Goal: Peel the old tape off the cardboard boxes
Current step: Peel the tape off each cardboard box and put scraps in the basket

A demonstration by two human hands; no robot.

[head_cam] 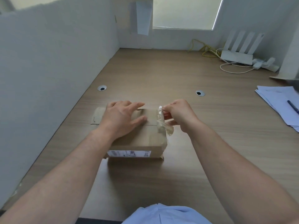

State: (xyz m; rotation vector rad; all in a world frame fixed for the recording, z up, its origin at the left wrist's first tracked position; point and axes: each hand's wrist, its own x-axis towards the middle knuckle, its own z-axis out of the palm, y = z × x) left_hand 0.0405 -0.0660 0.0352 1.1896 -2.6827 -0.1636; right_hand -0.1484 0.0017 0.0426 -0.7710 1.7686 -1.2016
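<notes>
One cardboard box [139, 136] sits in the middle of the frame on the brown worktop [161, 70]. Clear tape [161, 120] sticks up from its right edge, pinched by the right hand [178, 113]. The left hand [121, 117] lies flat and open on the box top. Its white label [129, 153] is too blurry to read.

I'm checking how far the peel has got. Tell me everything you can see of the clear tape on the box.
The tape is clear, glossy plastic film, crinkled and bunched. It crosses the right end of the top of the cardboard box. Its far end is lifted and pinched by the right hand; a loose flap sticks out past the box's right edge. The nearer part seems stuck down.
</notes>
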